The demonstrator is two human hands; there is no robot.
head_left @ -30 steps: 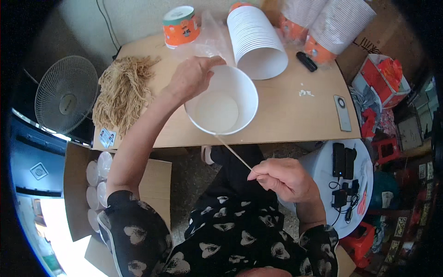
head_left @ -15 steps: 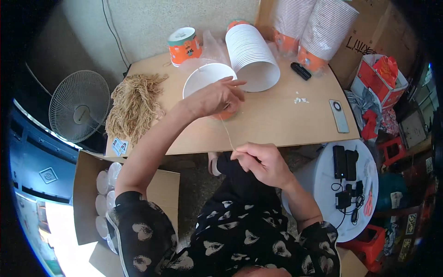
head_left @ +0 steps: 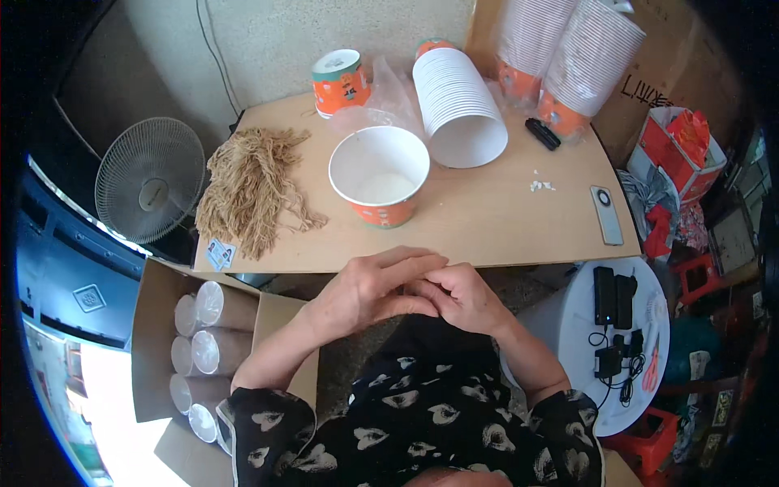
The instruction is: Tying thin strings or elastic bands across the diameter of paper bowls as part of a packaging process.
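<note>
Left hand: held just off the near edge of the desk, fingers extended toward the right hand and touching it; whether its grip is clenched on anything cannot be told.

Right hand: beside the left, fingers curled inward and meeting the left fingertips; whatever is pinched between them is too small to make out, so the grip state cannot be told.

Paper bowl: white inside, orange outside, upright, open, at the middle of the desk, near the hands but apart from them.

Straw-coloured fibre bundle: loose heap along the left edge of the desk.

Stack of white bowls: lying on its side, mouth toward the near edge, just behind and right of the upright bowl.

Orange lidded cup: upright at the far edge.

Wrapped bowl stacks: two, leaning at the far right corner.

Remote control: flat by the right edge.

Cardboard box: on the floor left of the person, holding wrapped rolls.

Electric fan: beyond the left edge.
</note>
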